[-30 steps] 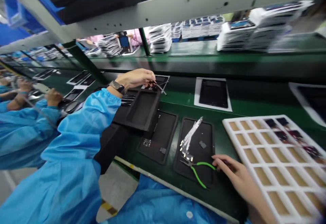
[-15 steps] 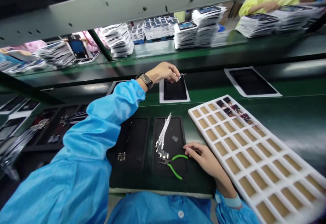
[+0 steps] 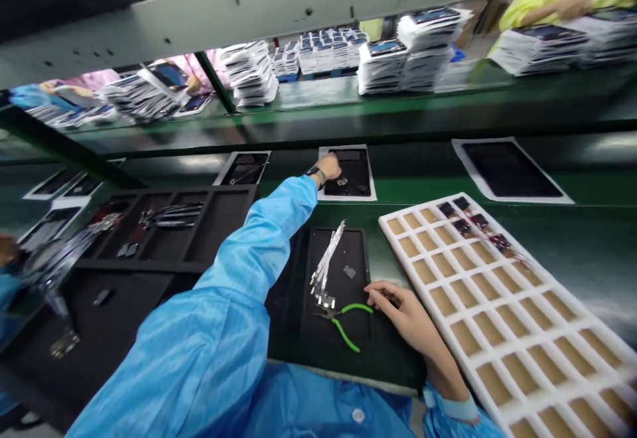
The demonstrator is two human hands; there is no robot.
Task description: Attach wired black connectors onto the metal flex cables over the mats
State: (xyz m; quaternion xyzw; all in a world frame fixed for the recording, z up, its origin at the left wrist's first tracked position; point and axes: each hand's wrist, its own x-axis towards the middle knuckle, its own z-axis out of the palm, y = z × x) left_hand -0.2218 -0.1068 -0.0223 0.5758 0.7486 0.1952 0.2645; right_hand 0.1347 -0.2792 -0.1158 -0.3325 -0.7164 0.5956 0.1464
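Note:
My left hand (image 3: 329,166) reaches far out over a black tablet screen panel (image 3: 355,167) on a white sheet. Its fingers are curled closed, and their tips are mostly hidden. A small metallic piece (image 3: 342,182) shows on the panel just below the hand. My right hand (image 3: 398,308) rests on the bench, fingers loosely apart and holding nothing, close to the green-handled pliers (image 3: 341,318). The pliers lie spread on a black tray (image 3: 348,252). Silvery flex cables (image 3: 326,262) and a small grey piece (image 3: 350,271) also lie in that tray.
At right is a white foam tray (image 3: 440,272) with several small dark parts in its far cells. A second panel (image 3: 512,167) lies beyond it, another (image 3: 243,168) to the left. A divided black tray (image 3: 212,225) stands left. Shelf stacks (image 3: 381,70) and co-workers are behind.
My left hand has moved from the panel's far right corner down to its left side. The view has swung left, showing more of the left trays. My right hand stays by the pliers.

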